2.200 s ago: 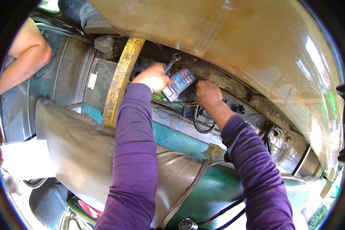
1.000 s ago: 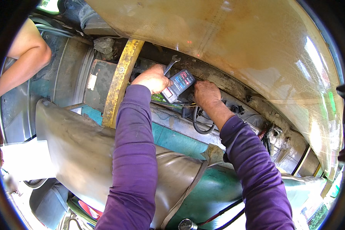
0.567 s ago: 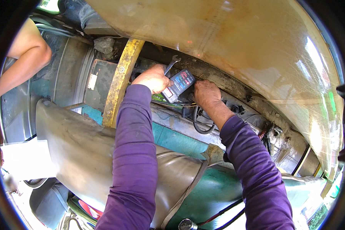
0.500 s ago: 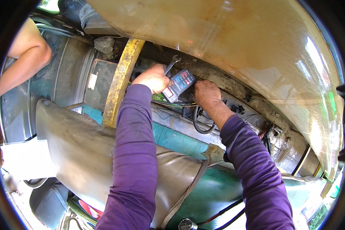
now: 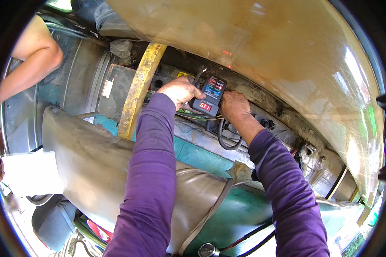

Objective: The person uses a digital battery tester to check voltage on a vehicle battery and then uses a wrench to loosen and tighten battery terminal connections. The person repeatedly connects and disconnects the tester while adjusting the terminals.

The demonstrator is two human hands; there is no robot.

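Head view — gripping in left hand a dark handheld meter, tilted, with display lit red. Clasping a wrench there too, alongside the meter's left edge. Holding meter just left of right hand. Reaching down with right hand, fingers bent and mostly hidden — cannot tell whether spread, narrow or closed on something. Below right hand, a curved black hose; left of left hand, a scuffed yellow bar.
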